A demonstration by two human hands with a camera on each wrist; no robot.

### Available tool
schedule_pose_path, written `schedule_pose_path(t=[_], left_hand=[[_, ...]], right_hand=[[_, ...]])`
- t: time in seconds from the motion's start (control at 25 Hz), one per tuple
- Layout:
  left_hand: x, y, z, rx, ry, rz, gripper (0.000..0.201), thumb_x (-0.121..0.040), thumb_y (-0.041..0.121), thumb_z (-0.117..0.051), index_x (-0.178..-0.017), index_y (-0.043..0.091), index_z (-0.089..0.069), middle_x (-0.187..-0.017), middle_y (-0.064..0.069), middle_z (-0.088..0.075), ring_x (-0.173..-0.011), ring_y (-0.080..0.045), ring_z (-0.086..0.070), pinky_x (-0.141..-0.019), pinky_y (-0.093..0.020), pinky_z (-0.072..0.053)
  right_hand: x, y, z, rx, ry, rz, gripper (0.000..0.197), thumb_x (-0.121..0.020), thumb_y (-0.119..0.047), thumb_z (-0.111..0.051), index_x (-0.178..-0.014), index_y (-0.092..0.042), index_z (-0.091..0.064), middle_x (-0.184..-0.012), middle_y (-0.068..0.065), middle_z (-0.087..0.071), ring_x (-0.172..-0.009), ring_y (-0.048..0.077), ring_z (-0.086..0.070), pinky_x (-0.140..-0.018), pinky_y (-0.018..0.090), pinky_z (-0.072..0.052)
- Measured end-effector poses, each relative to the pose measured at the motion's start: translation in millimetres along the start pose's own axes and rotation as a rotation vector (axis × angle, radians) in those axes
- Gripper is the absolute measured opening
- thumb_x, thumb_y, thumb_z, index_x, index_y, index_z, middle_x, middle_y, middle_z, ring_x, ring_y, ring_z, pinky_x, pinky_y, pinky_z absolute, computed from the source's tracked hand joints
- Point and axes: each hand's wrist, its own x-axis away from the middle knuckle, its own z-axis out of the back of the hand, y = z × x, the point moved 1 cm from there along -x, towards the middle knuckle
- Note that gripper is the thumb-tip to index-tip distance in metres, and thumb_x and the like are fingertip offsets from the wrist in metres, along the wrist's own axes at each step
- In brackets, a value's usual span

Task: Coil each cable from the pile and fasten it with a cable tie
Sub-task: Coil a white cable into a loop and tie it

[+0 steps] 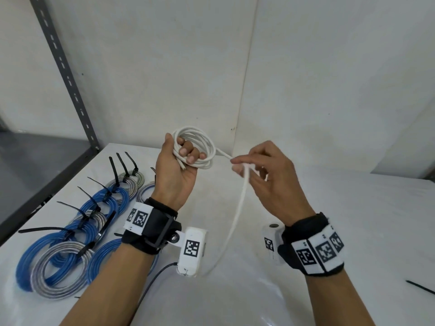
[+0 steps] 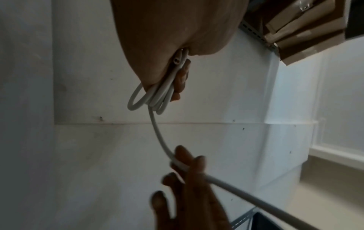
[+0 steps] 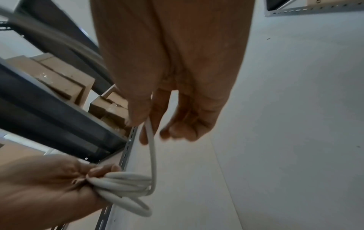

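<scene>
My left hand (image 1: 181,158) is raised above the table and grips a white cable coil (image 1: 204,144) of several loops, fingers curled round the bundle (image 2: 163,93). The coil's cut end (image 2: 176,59) shows against the palm. From the coil a free white strand (image 1: 237,208) runs right to my right hand (image 1: 244,164), which pinches it between thumb and fingers (image 3: 149,124). Below that hand the strand hangs down in a long curve toward the table. In the right wrist view the coil (image 3: 126,183) sits in the left hand's fingers.
Several blue and grey coiled cables (image 1: 70,241), each bound with a black cable tie (image 1: 93,201), lie on the white table (image 1: 341,208) at the left. A loose black tie (image 1: 421,287) lies at the right edge. A grey shelf post (image 1: 68,74) stands at the back left.
</scene>
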Motion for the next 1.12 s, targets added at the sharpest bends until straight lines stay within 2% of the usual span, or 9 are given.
schedule_pose_path(t=[0.12,0.2,0.28,0.4,0.52,0.68,0.92,1.04,1.12], left_hand=[[5,-4,-8,-0.112,0.053,-0.020,0.041,-0.111,0.040,-0.030,-0.084,0.014,-0.048,-0.058,0.005,-0.036,-0.049,-0.011,-0.036,-0.064,-0.026,-0.047],[13,-14,-13,-0.482,0.035,-0.094,0.042,-0.111,0.040,-0.030,-0.094,0.006,-0.049,-0.061,0.002,-0.039,-0.053,-0.011,-0.039,-0.063,-0.027,-0.045],[23,-27,-11,-0.894,-0.103,-0.122,0.053,-0.110,0.045,-0.029,-0.104,-0.004,-0.047,-0.075,-0.008,-0.046,-0.064,-0.014,-0.047,-0.064,-0.028,-0.046],[36,-36,-9,-1.161,-0.334,-0.079,0.054,-0.110,0.046,-0.027,-0.112,-0.002,-0.050,-0.082,-0.008,-0.055,-0.072,-0.014,-0.054,-0.068,-0.031,-0.048],[38,-36,-24,-1.108,-0.443,0.056,0.049,-0.113,0.036,-0.025,-0.094,-0.003,-0.048,-0.062,-0.001,-0.045,-0.058,-0.017,-0.042,-0.056,-0.027,-0.038],[34,-26,-19,-1.198,-0.436,0.114,0.064,-0.111,0.045,-0.022,-0.090,-0.009,-0.050,-0.058,0.001,-0.041,-0.052,-0.014,-0.034,-0.052,-0.027,-0.027],[42,-24,-16,-1.230,-0.529,0.100,0.053,-0.108,0.044,-0.038,-0.062,0.019,-0.035,-0.054,0.004,-0.026,-0.045,-0.014,-0.025,-0.050,-0.029,-0.034],[36,-16,-13,-1.023,-0.440,0.168,0.050,-0.107,0.047,-0.039,-0.065,0.021,-0.033,-0.053,0.005,-0.020,-0.044,-0.015,-0.016,-0.049,-0.028,-0.030],[30,-6,-8,-0.911,-0.379,0.189,0.048,-0.105,0.050,-0.040,-0.069,0.020,-0.034,-0.052,0.006,-0.018,-0.043,-0.014,-0.013,-0.049,-0.028,-0.026]], right_hand=[[0,-1,0,-0.046,-0.033,-0.002,0.015,-0.094,-0.028,-0.071,-0.090,-0.015,-0.078,-0.083,-0.003,-0.068,-0.076,0.015,-0.063,-0.068,0.037,-0.052],[4,-9,-11,0.012,-0.119,-0.011,0.031,-0.097,-0.037,-0.067,-0.081,-0.011,-0.071,-0.073,0.003,-0.067,-0.069,0.021,-0.063,-0.067,0.045,-0.050],[6,-17,-18,0.064,-0.175,-0.010,0.038,-0.098,-0.045,-0.062,-0.076,-0.013,-0.065,-0.066,0.005,-0.064,-0.063,0.024,-0.063,-0.062,0.045,-0.050],[4,-17,-9,-0.137,-0.129,-0.072,0.021,-0.099,-0.029,-0.065,-0.083,-0.015,-0.067,-0.068,0.004,-0.070,-0.063,0.020,-0.070,-0.057,0.040,-0.056],[3,-17,-3,-0.467,-0.026,-0.224,0.019,-0.097,-0.015,-0.067,-0.094,0.003,-0.064,-0.068,0.016,-0.072,-0.057,0.029,-0.071,-0.051,0.029,-0.053],[1,-24,-16,-0.560,0.158,-0.262,0.020,-0.089,-0.012,-0.075,-0.089,0.005,-0.066,-0.071,0.018,-0.072,-0.054,0.030,-0.065,-0.050,0.026,-0.050],[-4,3,-5,-0.758,0.333,-0.561,0.016,-0.086,-0.015,-0.077,-0.084,-0.004,-0.065,-0.070,0.005,-0.065,-0.055,0.013,-0.061,-0.050,0.019,-0.048],[-5,25,3,-1.083,0.486,-0.729,0.037,-0.084,-0.009,-0.075,-0.117,-0.003,-0.059,-0.080,0.001,-0.067,-0.056,0.006,-0.059,-0.047,0.014,-0.045],[-5,34,14,-1.018,0.588,-0.741,0.059,-0.082,-0.010,-0.080,-0.131,-0.008,-0.046,-0.082,0.001,-0.068,-0.055,0.007,-0.055,-0.047,0.017,-0.043]])
